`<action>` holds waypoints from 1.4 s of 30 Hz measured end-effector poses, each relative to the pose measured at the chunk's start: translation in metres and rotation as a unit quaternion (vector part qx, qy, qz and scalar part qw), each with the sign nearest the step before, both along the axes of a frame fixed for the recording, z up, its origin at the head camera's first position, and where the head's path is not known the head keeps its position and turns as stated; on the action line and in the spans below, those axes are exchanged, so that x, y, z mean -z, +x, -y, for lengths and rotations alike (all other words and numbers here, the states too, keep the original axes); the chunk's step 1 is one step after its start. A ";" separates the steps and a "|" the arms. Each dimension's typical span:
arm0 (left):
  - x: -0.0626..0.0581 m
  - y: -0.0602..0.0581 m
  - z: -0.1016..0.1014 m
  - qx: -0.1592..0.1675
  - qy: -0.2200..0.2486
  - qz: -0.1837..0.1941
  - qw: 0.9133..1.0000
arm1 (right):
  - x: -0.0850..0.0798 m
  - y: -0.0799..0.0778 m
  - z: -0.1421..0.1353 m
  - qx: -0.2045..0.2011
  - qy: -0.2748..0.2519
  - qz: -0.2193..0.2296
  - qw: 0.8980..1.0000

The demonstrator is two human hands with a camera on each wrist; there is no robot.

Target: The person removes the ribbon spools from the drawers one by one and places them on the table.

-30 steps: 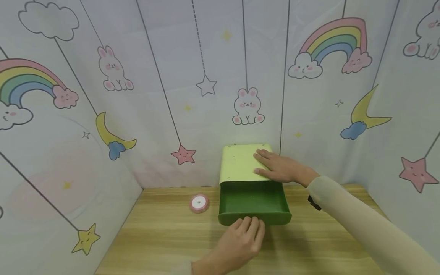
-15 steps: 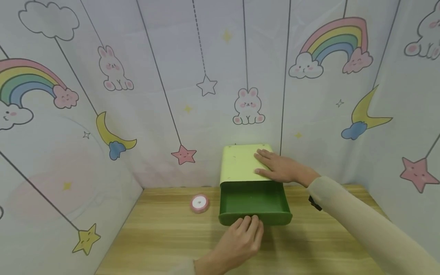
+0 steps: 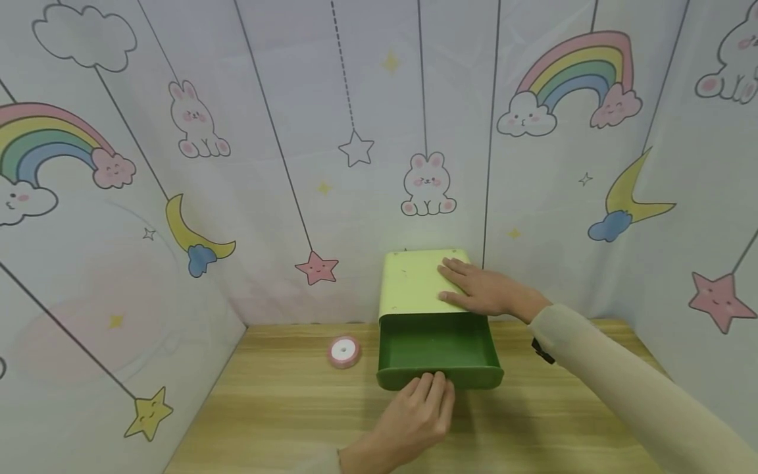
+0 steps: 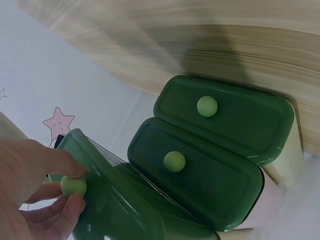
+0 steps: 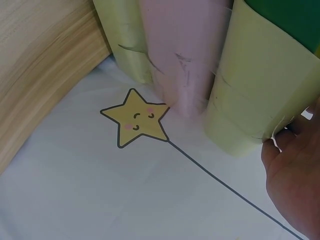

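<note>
At the right edge, my right hand (image 5: 295,172) touches a pale yellow box (image 5: 260,80), with a green panel (image 5: 295,20) showing at its upper corner. Beside it stand a scuffed pink box (image 5: 182,55) and another yellow box (image 5: 122,40), near the wooden table (image 5: 45,65). A smiling yellow star (image 5: 137,121), with a dark line running from one tip, decorates the white cloth (image 5: 75,185).

In the head view, the left hand (image 3: 411,418) hides the drawer knob (image 4: 73,186); a sleeve (image 3: 636,392) partly covers what seems a dark strap (image 3: 542,351).
</note>
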State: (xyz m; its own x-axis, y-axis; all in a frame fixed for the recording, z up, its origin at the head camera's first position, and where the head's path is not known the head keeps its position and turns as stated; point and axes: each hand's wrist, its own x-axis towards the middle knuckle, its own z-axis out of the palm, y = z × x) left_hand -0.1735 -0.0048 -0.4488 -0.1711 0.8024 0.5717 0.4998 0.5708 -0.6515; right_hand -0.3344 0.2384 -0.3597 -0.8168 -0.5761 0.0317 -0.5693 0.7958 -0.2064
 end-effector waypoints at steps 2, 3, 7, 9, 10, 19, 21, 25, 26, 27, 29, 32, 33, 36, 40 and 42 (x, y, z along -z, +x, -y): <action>0.000 0.000 0.000 0.002 0.001 -0.004 1.000 | 0.000 0.000 0.000 -0.002 -0.002 -0.001 1.000; 0.000 0.000 0.000 0.005 0.003 -0.006 1.000 | 0.001 0.000 0.000 -0.003 -0.002 -0.002 1.000; -0.002 0.000 -0.001 0.006 0.005 -0.004 1.000 | 0.001 -0.001 0.000 -0.003 -0.005 -0.004 1.000; -0.002 0.000 -0.001 0.005 0.005 -0.004 1.000 | 0.001 -0.001 0.000 -0.001 -0.006 -0.003 1.000; -0.001 0.000 -0.001 0.004 0.004 -0.005 1.000 | 0.001 -0.001 0.000 0.000 -0.006 -0.002 1.000; -0.005 -0.004 -0.004 0.003 0.011 0.009 1.000 | 0.001 0.000 -0.001 -0.001 -0.005 -0.002 1.000; -0.007 -0.006 -0.005 0.003 0.015 0.009 1.000 | 0.000 0.001 -0.001 0.000 -0.008 0.002 1.000; -0.010 -0.008 -0.006 0.008 0.020 0.003 1.000 | 0.000 0.001 -0.001 0.002 -0.006 0.007 1.000; -0.010 -0.008 -0.006 0.011 0.022 0.001 1.000 | 0.000 0.000 -0.001 0.003 -0.005 0.008 1.000; -0.010 -0.009 -0.006 0.013 0.025 0.003 1.000 | 0.001 0.000 -0.001 0.003 -0.003 0.008 1.000; -0.010 -0.011 -0.006 0.016 0.034 0.008 0.999 | 0.002 -0.001 -0.001 0.002 0.000 0.008 1.000; -0.011 -0.015 -0.006 0.017 0.043 0.013 0.999 | 0.002 -0.001 -0.001 0.003 0.001 0.011 1.000; -0.011 -0.016 -0.005 0.018 0.045 0.015 0.999 | 0.002 -0.001 -0.001 0.003 0.001 0.011 1.000; -0.013 -0.021 -0.004 0.021 0.038 0.010 0.999 | 0.002 -0.001 -0.001 0.000 -0.001 0.010 1.000; -0.016 -0.027 -0.003 0.020 0.024 0.008 0.999 | 0.000 -0.001 -0.001 -0.007 -0.008 0.008 1.000; -0.017 -0.029 -0.003 0.016 0.019 0.011 1.000 | -0.002 -0.001 -0.001 -0.007 -0.012 0.010 1.000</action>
